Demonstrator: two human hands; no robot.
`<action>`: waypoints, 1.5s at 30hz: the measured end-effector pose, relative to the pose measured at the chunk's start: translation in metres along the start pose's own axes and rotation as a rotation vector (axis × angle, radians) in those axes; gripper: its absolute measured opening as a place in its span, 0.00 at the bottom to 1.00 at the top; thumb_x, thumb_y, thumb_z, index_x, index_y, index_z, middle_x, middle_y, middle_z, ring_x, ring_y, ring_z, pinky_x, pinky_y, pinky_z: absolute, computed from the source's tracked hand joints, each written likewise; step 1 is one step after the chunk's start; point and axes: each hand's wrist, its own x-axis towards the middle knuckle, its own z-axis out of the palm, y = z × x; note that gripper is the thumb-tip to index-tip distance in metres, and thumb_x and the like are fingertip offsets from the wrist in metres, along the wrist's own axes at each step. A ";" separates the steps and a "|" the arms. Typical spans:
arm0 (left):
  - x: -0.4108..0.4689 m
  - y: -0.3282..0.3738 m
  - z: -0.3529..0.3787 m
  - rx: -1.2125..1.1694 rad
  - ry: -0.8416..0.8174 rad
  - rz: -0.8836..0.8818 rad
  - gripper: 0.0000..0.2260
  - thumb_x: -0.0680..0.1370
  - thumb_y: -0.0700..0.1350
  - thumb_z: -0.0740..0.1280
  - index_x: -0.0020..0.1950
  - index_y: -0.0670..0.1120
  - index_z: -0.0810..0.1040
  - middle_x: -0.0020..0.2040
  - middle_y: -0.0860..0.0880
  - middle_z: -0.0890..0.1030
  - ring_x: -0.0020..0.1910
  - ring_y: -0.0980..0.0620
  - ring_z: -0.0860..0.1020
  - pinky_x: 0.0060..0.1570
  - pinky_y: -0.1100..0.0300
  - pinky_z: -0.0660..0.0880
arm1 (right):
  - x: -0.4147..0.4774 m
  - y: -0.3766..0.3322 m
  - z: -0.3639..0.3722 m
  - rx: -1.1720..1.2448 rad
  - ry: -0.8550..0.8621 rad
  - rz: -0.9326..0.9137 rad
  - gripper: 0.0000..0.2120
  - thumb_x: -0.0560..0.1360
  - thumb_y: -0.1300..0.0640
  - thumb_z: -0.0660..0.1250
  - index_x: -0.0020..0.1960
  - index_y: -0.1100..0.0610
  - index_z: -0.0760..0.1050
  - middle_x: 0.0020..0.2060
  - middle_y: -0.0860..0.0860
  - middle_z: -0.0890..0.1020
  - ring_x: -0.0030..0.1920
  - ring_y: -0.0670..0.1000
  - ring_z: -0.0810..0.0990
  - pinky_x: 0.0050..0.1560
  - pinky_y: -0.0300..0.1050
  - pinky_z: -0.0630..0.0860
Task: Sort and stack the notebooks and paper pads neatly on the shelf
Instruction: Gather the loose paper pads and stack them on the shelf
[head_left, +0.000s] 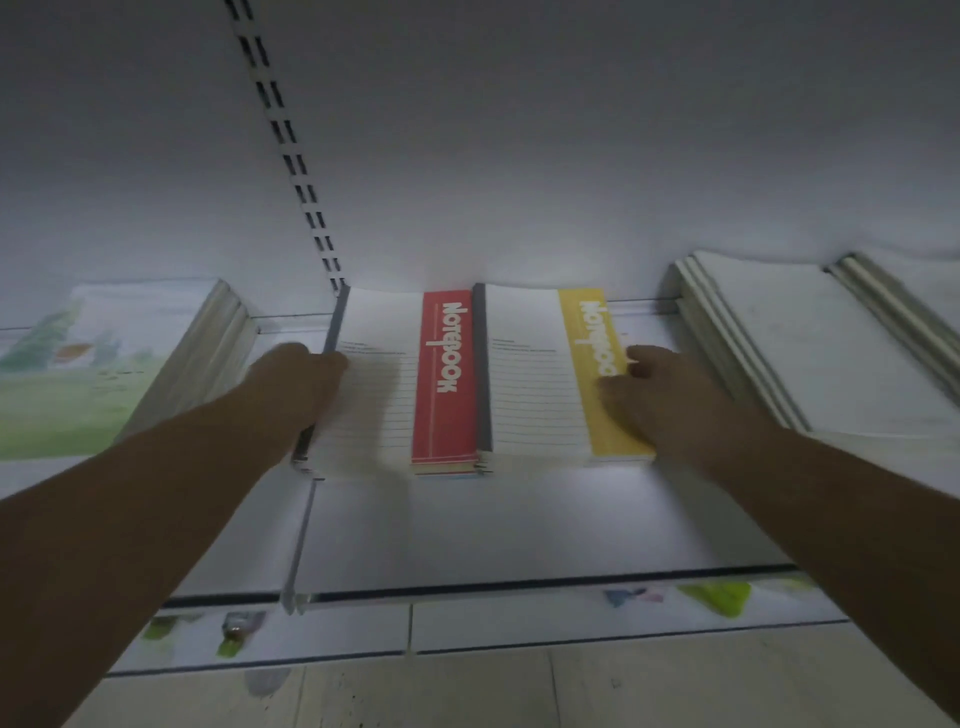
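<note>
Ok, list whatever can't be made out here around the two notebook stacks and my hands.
Head view:
Left hand: motion blur hides its fingers at the edge of the red notebook stack; grip unclear.
Right hand: covers the title's end on the yellow notebook stack; grip unclear.
Small print on both covers: too small, blurred.
Landscape pads: cut off by the left frame edge.
Lower-shelf items: blurred, partly under the shelf lip.

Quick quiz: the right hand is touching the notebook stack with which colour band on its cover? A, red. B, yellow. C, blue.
B: the right hand rests on the yellow-banded white notebook stack; the red-banded white notebook stack lies beside it, by the left hand.
</note>
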 end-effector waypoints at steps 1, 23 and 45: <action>-0.009 0.004 0.002 0.038 0.119 0.123 0.15 0.78 0.46 0.64 0.64 0.44 0.74 0.53 0.42 0.79 0.48 0.42 0.79 0.47 0.49 0.77 | -0.010 0.002 -0.005 -0.052 0.034 -0.054 0.10 0.70 0.54 0.67 0.50 0.56 0.78 0.42 0.52 0.82 0.48 0.56 0.82 0.53 0.50 0.78; -0.184 0.169 0.254 -0.660 -0.618 -0.130 0.09 0.74 0.53 0.67 0.39 0.48 0.80 0.34 0.49 0.82 0.28 0.50 0.81 0.30 0.61 0.79 | -0.038 0.161 -0.178 -0.299 0.276 -0.405 0.30 0.75 0.44 0.64 0.73 0.54 0.65 0.76 0.51 0.60 0.73 0.50 0.63 0.68 0.37 0.59; -0.224 0.118 0.189 -0.703 -0.662 0.432 0.37 0.54 0.35 0.74 0.64 0.42 0.75 0.55 0.41 0.83 0.53 0.43 0.82 0.47 0.51 0.81 | -0.036 0.085 -0.228 0.277 -0.144 -0.241 0.37 0.52 0.33 0.76 0.58 0.41 0.72 0.54 0.39 0.81 0.56 0.44 0.79 0.59 0.50 0.77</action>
